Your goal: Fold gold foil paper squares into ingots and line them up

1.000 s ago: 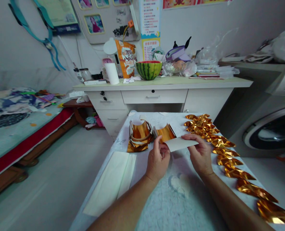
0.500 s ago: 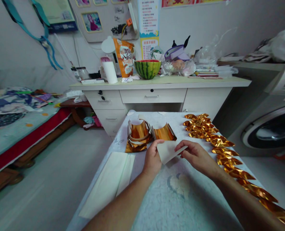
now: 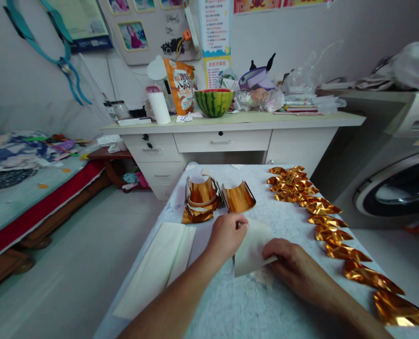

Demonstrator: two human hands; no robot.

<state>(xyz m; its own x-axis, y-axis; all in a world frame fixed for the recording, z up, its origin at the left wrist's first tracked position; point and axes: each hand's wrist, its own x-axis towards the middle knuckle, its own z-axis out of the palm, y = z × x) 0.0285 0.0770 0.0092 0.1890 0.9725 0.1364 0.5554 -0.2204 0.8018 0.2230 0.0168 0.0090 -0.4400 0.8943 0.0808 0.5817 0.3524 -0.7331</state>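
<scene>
A pale sheet of paper (image 3: 253, 247) is held between both hands above the cloth-covered table. My left hand (image 3: 228, 234) pinches its upper left edge. My right hand (image 3: 289, 261) grips its lower right side, where the edge bends up. Just beyond the hands stand curved stacks of gold foil sheets, one on the left (image 3: 201, 194) and one on the right (image 3: 239, 197). Long pale paper sheets (image 3: 152, 268) lie to the left of my left forearm.
Several folded gold foil pieces (image 3: 331, 234) run in a line down the table's right side. Behind the table stands a white desk (image 3: 226, 140) with a cut watermelon (image 3: 214, 103). A washing machine (image 3: 389, 155) is at the right, a bed (image 3: 53, 207) at the left.
Both hands have come nearer to me with the pale sheet, and more of its surface shows. The right hand has moved lower and slightly right. The view has shifted a little.
</scene>
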